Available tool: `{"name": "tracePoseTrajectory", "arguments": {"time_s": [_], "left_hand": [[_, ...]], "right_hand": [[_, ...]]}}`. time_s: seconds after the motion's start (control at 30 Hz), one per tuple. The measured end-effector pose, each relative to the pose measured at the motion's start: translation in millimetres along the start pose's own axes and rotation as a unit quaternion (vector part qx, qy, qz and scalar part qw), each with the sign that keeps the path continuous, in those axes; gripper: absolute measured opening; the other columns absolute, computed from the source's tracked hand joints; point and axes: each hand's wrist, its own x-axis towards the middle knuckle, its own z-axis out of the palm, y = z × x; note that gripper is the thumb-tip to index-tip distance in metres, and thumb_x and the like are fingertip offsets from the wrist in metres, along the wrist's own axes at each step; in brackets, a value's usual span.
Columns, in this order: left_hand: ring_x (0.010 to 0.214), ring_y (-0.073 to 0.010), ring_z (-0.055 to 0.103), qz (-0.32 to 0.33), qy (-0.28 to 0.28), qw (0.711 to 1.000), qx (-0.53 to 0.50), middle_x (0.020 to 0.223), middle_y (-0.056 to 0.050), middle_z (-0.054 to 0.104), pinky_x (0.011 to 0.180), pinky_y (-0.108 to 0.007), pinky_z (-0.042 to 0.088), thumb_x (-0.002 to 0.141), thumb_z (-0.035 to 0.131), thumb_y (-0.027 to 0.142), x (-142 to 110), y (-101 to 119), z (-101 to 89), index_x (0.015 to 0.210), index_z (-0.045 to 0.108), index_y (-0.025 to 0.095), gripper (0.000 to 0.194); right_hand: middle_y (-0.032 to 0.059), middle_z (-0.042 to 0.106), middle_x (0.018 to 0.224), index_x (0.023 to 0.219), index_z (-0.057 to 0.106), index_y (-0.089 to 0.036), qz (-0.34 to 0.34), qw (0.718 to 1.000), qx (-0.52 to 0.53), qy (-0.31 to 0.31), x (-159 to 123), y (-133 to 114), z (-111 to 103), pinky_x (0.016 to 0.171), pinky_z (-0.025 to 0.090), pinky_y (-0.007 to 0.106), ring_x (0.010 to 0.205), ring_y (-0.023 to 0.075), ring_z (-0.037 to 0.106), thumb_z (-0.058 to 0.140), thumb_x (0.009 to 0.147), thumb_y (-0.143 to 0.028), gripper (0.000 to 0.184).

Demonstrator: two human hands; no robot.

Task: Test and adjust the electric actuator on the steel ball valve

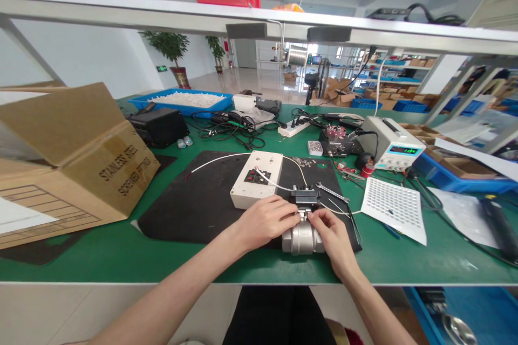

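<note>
— Why a black mat [182, 199] on the green bench [226, 265]?
— Probably to spare it; the white box [254, 193] rests there too
— The steel valve [303, 242]?
— At the mat's near edge, perhaps for reach; the left hand's [269, 219] fingers curl over its top, likely bracing
— Right hand [332, 233]?
— Thumb and fingertips narrow by its neck, below the black unit [306, 196]; what either grips, I can't tell
</note>
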Motion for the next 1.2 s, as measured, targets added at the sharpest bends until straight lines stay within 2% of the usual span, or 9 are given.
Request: {"name": "tracePoseTrajectory", "arguments": {"time_s": [0.37, 0.47, 0.53, 0.63, 0.73, 0.8, 0.93, 1.07, 1.2], "left_hand": [[0.103, -0.0221, 0.069, 0.011, -0.006, 1.0, 0.015, 0.119, -0.011, 0.073, 0.089, -0.037, 0.055, 0.105, 0.051, 0.015, -2.3, -2.8, 1.6, 0.12, 0.067, 0.014, 0.023], [0.1, -0.0216, 0.069, -0.047, 0.042, 0.998, -0.015, 0.12, -0.008, 0.074, 0.087, -0.037, 0.055, 0.104, 0.053, 0.015, -5.3, 2.0, 1.2, 0.124, 0.067, 0.017, 0.025], [0.102, -0.0203, 0.07, -0.166, 0.129, 0.976, -0.053, 0.118, -0.006, 0.075, 0.09, -0.035, 0.055, 0.103, 0.054, 0.013, -9.3, 14.7, 3.2, 0.126, 0.068, 0.021, 0.028], [0.109, -0.0193, 0.07, -0.389, 0.233, 0.883, -0.12, 0.119, -0.005, 0.075, 0.099, -0.035, 0.055, 0.103, 0.057, 0.018, -12.3, 48.1, 9.6, 0.123, 0.07, 0.023, 0.024], [0.116, -0.023, 0.069, -0.505, 0.186, 0.825, -0.173, 0.125, -0.005, 0.074, 0.105, -0.041, 0.054, 0.104, 0.056, 0.029, -6.7, 84.7, 15.2, 0.127, 0.068, 0.024, 0.026], [0.124, -0.0241, 0.066, -0.531, 0.152, 0.803, -0.222, 0.132, -0.005, 0.072, 0.109, -0.044, 0.052, 0.106, 0.052, 0.034, 0.9, 102.4, 15.6, 0.132, 0.066, 0.026, 0.03], [0.13, -0.0217, 0.063, -0.566, 0.199, 0.748, -0.284, 0.138, -0.004, 0.069, 0.113, -0.043, 0.05, 0.108, 0.046, 0.034, 14.4, 116.1, 12.4, 0.139, 0.06, 0.029, 0.034], [0.133, -0.0239, 0.059, -0.559, 0.193, 0.763, -0.261, 0.14, -0.006, 0.066, 0.117, -0.047, 0.046, 0.107, 0.049, 0.031, 15.5, 115.8, 13.6, 0.137, 0.062, 0.026, 0.033], [0.128, -0.0206, 0.061, -0.526, 0.251, 0.773, -0.251, 0.133, -0.003, 0.068, 0.113, -0.041, 0.049, 0.106, 0.05, 0.024, 13.4, 114.8, 14.4, 0.133, 0.063, 0.029, 0.031]], "right_hand": [[-0.0001, 0.061, 0.076, 0.083, 0.071, -0.019, -0.004, 1.0, -0.011, -0.016, -0.7, -0.8, -2.5, 0.064, 0.034, 0.028, 0.071, 0.0168, 0.046, 0.071, 0.089, -0.057, 0.038], [-0.0005, 0.06, 0.076, 0.085, 0.071, -0.019, -0.001, 1.0, -0.014, -0.019, -0.8, -0.4, -3.0, 0.064, 0.034, 0.028, 0.07, 0.0165, 0.046, 0.07, 0.09, -0.057, 0.038], [-0.0006, 0.06, 0.075, 0.086, 0.071, -0.019, 0.001, 1.0, -0.013, -0.019, -0.7, 1.2, -3.0, 0.063, 0.033, 0.028, 0.07, 0.0162, 0.046, 0.07, 0.09, -0.058, 0.038], [-0.0006, 0.058, 0.074, 0.087, 0.071, -0.019, 0.004, 1.0, -0.01, -0.017, 0.1, 4.4, -2.9, 0.061, 0.031, 0.027, 0.069, 0.0155, 0.045, 0.07, 0.089, -0.058, 0.039], [-0.0001, 0.058, 0.075, 0.087, 0.07, -0.018, 0.005, 1.0, -0.01, -0.016, 0.7, 6.3, -3.4, 0.062, 0.032, 0.027, 0.07, 0.0157, 0.045, 0.071, 0.089, -0.057, 0.039], [0.0004, 0.059, 0.076, 0.087, 0.07, -0.018, 0.005, 1.0, -0.012, -0.019, 0.6, 5.9, -4.0, 0.063, 0.033, 0.027, 0.071, 0.0162, 0.046, 0.071, 0.09, -0.057, 0.039], [0.0004, 0.06, 0.077, 0.087, 0.07, -0.018, 0.006, 1.0, -0.013, -0.024, -0.6, 3.6, -4.5, 0.063, 0.034, 0.027, 0.071, 0.0164, 0.046, 0.07, 0.09, -0.057, 0.039], [0.0002, 0.06, 0.077, 0.088, 0.07, -0.019, 0.005, 1.0, -0.007, -0.028, -1.0, 3.8, -4.4, 0.062, 0.034, 0.027, 0.071, 0.0162, 0.046, 0.07, 0.091, -0.057, 0.038], [-0.0001, 0.059, 0.077, 0.088, 0.07, -0.019, 0.005, 1.0, -0.006, -0.029, 0.1, 4.2, -4.7, 0.062, 0.033, 0.027, 0.071, 0.0159, 0.045, 0.069, 0.091, -0.056, 0.038]]}}
